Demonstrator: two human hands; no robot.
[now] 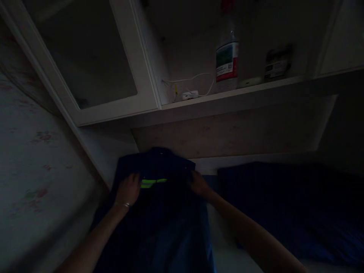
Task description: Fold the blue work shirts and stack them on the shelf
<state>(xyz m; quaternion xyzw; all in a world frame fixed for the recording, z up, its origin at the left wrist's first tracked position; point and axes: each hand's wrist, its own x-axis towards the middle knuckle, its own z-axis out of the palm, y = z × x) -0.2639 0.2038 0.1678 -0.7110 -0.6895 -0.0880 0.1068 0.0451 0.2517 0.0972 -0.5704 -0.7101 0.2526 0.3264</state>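
Observation:
A dark blue garment (159, 212) with a bright green stripe (153, 182) lies spread on a pale surface in dim light. My left hand (129, 189) rests on its upper left part, just left of the stripe, fingers bent onto the cloth; a thin bracelet circles that wrist. My right hand (199, 184) presses the garment's upper right edge, fingers curled on the fabric. Whether either hand pinches the cloth or only lies on it is too dark to tell.
A white shelf (256, 89) above holds a plastic bottle (226, 60) with a red and green label, a white cable with charger (190, 94) and a dark box (277, 64). A white-framed cabinet door (85, 60) hangs at upper left. Dark blue bedding (284, 204) lies to the right. Floral wallpaper (34, 151) covers the left.

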